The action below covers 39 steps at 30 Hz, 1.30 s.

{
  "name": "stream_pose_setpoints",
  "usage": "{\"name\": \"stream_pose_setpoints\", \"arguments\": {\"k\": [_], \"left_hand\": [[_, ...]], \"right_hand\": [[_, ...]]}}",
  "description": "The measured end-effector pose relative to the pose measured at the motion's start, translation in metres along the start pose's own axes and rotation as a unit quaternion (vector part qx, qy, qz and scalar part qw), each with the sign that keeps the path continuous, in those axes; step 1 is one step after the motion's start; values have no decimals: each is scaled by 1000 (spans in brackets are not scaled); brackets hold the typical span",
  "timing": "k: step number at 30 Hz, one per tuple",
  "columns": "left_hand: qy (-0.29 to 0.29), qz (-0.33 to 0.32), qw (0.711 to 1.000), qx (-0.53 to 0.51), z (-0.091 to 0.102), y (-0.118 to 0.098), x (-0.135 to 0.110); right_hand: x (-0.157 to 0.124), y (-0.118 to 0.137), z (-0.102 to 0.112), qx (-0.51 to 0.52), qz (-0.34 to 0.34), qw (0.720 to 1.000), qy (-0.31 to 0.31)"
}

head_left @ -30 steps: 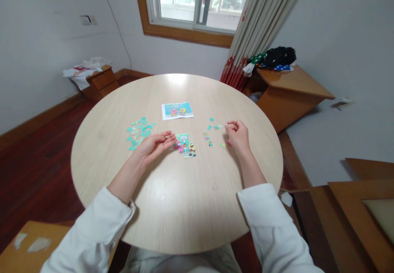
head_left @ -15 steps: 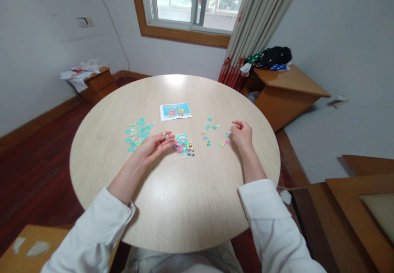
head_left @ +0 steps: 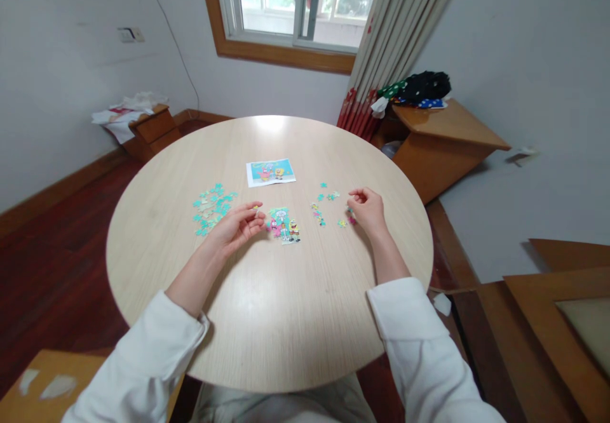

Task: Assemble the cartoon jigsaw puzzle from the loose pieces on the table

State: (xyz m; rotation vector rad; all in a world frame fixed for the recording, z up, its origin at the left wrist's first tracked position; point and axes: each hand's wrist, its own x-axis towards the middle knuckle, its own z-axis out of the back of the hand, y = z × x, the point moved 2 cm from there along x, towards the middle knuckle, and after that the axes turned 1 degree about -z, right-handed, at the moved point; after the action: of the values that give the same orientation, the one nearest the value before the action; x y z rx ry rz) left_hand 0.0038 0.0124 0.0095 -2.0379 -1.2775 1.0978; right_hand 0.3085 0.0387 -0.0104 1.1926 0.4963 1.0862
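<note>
My left hand [head_left: 239,226] pinches a small yellowish jigsaw puzzle piece [head_left: 256,208] between thumb and index finger, the other fingers loosely curled. Just right of it lies a partly joined jigsaw puzzle [head_left: 284,226] with pink, white and yellow cartoon figures. Over on the right, my right hand [head_left: 368,208] is closed, thumb and fingertips together above loose pieces; whether a piece is between them is hidden. A pink piece [head_left: 351,220] lies under that hand and a yellow piece [head_left: 342,223] beside it.
A pile of teal pieces [head_left: 212,210] lies left of my left hand. More loose pieces [head_left: 318,213] are scattered right of the puzzle. The printed reference picture [head_left: 271,173] lies farther back on the round wooden table [head_left: 286,321]. A wooden cabinet [head_left: 448,131] stands behind on the right.
My right hand has moved slightly left, its fingertips now over the pieces that lay beside it. My left hand has drawn back a little from the puzzle, its fingers more curled.
</note>
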Motion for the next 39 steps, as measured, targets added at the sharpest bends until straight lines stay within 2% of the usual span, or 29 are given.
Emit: {"name": "stream_pose_setpoints", "arguments": {"k": [13,21,28,39], "left_hand": [[-32,8,999,30,-8,-3,-7],[-30,17,999,20,-10,-3,-9],[-6,12,1000,5,-11,-2,-7],[-25,20,999,7,-10,-3,-8]], "right_hand": [[0,-1,3,-31,-10,999,-3],[2,-2,3,-42,7,999,-13],[2,-5,3,-54,13,998,-21],[0,0,0,-72,17,997,-6]]}}
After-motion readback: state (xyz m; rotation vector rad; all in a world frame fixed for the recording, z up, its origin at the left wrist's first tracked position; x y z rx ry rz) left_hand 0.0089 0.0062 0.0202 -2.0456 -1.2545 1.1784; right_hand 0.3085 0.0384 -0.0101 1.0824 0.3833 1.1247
